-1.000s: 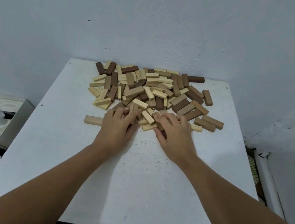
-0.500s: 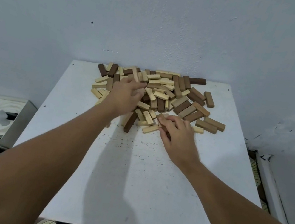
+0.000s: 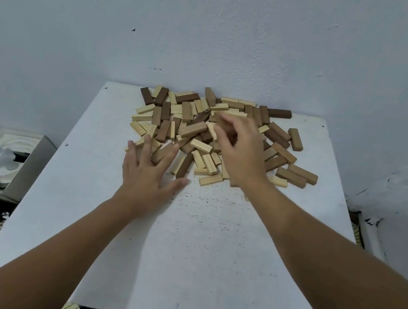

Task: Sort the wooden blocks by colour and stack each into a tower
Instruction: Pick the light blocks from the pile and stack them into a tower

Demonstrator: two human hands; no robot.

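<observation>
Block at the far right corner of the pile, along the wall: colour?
Dark brown block, seen in the head view.

blocks [image 3: 217, 135] heaped at table's [image 3: 179, 259] far edge

Our right hand [image 3: 241, 152] covers several blocks in the pile [image 3: 201, 132], and its blurred, curled fingertips may pinch one; we cannot tell. Our left hand [image 3: 150, 175] hides blocks at the pile's near edge.
</observation>
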